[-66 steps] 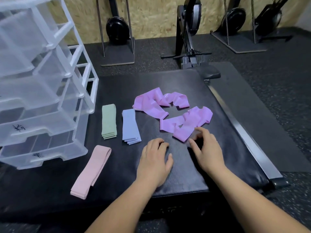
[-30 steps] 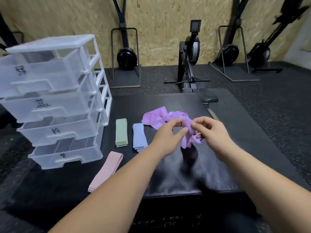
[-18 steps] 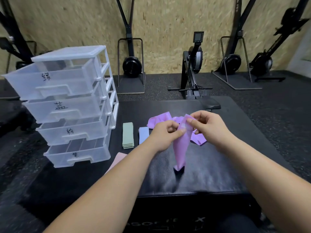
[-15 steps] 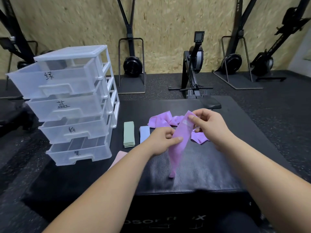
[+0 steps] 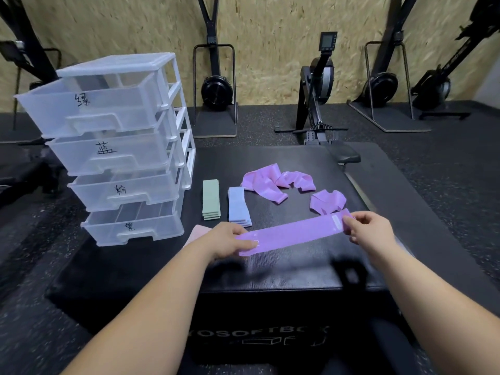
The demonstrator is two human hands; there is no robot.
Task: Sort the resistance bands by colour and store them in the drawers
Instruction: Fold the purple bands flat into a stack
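Four clear drawers (image 5: 113, 158) are seen pulled part way out of a white drawer rack (image 5: 186, 147) at the left of the black worktop (image 5: 270, 272), and a black sign is written on the front of each. No band is seen stored in them yet; the bands are all still out on the worktop. A stack of green bands (image 5: 210, 198) and a stack of blue bands (image 5: 238, 205) are laid side by side near the rack. A pink band (image 5: 196, 233) is partly hidden behind the left hand (image 5: 227, 240), and loose purple bands (image 5: 270, 184) are left in crumpled heaps at the back. One purple band (image 5: 292, 235) is now pulled out flat between hands that are well apart; half a second ago it hung down from hands held close together. It is held just over the front of the worktop. Its long side is pointed from left to right, with the right end a bit farther away. The grip of the left hand is pinched on its left end, and the grip of the right hand (image 5: 368, 228) is pinched on its right end.
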